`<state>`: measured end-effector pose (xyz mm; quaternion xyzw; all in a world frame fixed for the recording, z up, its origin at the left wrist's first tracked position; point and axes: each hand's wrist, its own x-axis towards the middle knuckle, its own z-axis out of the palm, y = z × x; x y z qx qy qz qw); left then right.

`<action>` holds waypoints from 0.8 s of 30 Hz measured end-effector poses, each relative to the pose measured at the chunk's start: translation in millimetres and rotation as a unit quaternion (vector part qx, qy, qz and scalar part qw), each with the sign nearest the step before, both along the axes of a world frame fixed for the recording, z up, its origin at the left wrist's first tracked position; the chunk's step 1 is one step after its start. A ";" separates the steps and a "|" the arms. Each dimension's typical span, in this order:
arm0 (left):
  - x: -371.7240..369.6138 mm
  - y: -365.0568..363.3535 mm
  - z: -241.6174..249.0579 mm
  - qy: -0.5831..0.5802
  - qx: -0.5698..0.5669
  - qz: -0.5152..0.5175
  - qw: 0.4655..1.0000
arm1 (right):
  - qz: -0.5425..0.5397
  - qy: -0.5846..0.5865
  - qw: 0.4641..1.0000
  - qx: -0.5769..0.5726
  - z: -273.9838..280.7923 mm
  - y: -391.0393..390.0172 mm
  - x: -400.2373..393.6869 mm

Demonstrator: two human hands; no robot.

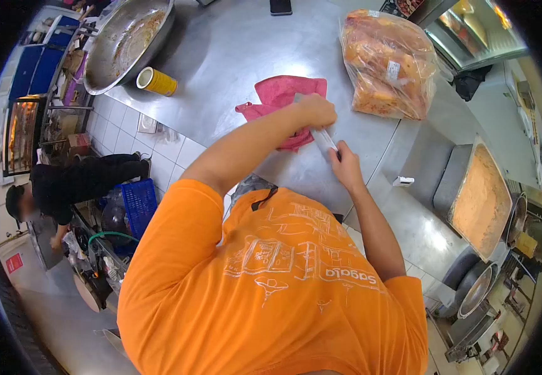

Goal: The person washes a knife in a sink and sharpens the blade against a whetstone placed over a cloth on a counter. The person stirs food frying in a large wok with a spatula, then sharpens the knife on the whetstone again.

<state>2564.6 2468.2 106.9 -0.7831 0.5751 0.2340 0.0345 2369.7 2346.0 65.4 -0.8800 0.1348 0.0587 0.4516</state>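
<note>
My right hand (346, 164) is closed around the dark handle of a knife (324, 139) with a long, pale blade. The blade points up and to the left, away from my body. My left hand (318, 111) is closed over the middle of the blade, and a bit of the blade shows past my fingers. Under the blade, a crumpled pink cloth (283, 89) lies on the steel table (233, 56), partly hidden by my left forearm.
A clear bag of raw, seasoned meat (386, 69) lies at the right. A large metal bowl (130, 47) and yellow can (157, 82) stand at the left, and a phone (281, 7) at the far edge. Right is a tray of orange powder (482, 200). Another person (64, 187) works at left.
</note>
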 end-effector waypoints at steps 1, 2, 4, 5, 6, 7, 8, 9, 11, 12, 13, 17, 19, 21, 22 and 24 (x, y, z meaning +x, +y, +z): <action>-5.3 -10.6 -6.0 0.006 -0.003 -0.009 1.000 | -0.009 -0.014 1.000 -0.003 1.8 -7.1 -14.7; -15.9 -19.2 -3.8 -0.001 -0.035 -0.025 0.999 | -0.018 -0.029 0.999 -0.007 3.2 -16.1 -29.8; -35.5 -31.2 5.0 -0.017 -0.102 -0.056 0.993 | -0.028 -0.031 0.999 -0.014 8.2 -32.1 -43.7; -31.5 -29.5 3.9 -0.025 -0.115 -0.048 0.992 | -0.030 -0.013 0.999 -0.014 13.9 -37.3 -50.2; -23.0 -26.1 1.7 -0.033 -0.127 -0.040 0.991 | -0.031 0.005 0.999 -0.013 25.7 -37.1 -51.3; -21.5 -22.2 -3.6 -0.035 -0.137 -0.036 0.989 | -0.016 0.001 1.000 -0.005 28.4 -29.5 -42.2; -8.2 -13.4 22.9 -0.025 -0.054 -0.031 0.998 | -0.001 -0.008 1.000 0.004 31.2 -15.0 -14.4; 10.1 3.0 51.1 -0.017 0.030 -0.026 0.999 | 0.012 -0.041 0.999 0.009 21.9 -1.4 6.1; 46.1 43.2 46.1 -0.022 0.010 -0.010 1.000 | 0.037 -0.083 0.996 0.027 4.4 27.2 45.8; 59.0 61.9 46.2 -0.023 0.021 0.018 0.999 | 0.048 -0.092 0.994 0.042 -1.0 42.1 63.5; 67.5 76.0 46.4 -0.024 0.032 0.047 0.998 | 0.052 -0.093 0.993 0.043 -5.2 54.8 75.5; 79.5 100.1 40.8 -0.006 0.064 0.094 0.994 | 0.068 -0.081 0.994 0.031 -14.1 76.6 94.4; 80.0 100.4 28.6 0.005 0.067 0.109 0.992 | 0.065 -0.078 0.995 0.017 -17.6 77.2 96.1; 78.1 98.1 20.2 0.002 0.042 0.103 0.994 | 0.057 -0.082 0.995 0.003 -21.1 74.4 95.4; 79.1 97.0 17.4 -0.001 0.030 0.100 0.995 | 0.057 -0.080 0.995 0.000 -22.1 72.3 95.5; 77.6 91.1 15.0 -0.002 0.033 0.085 0.996 | 0.055 -0.076 0.996 -0.003 -22.2 68.1 91.8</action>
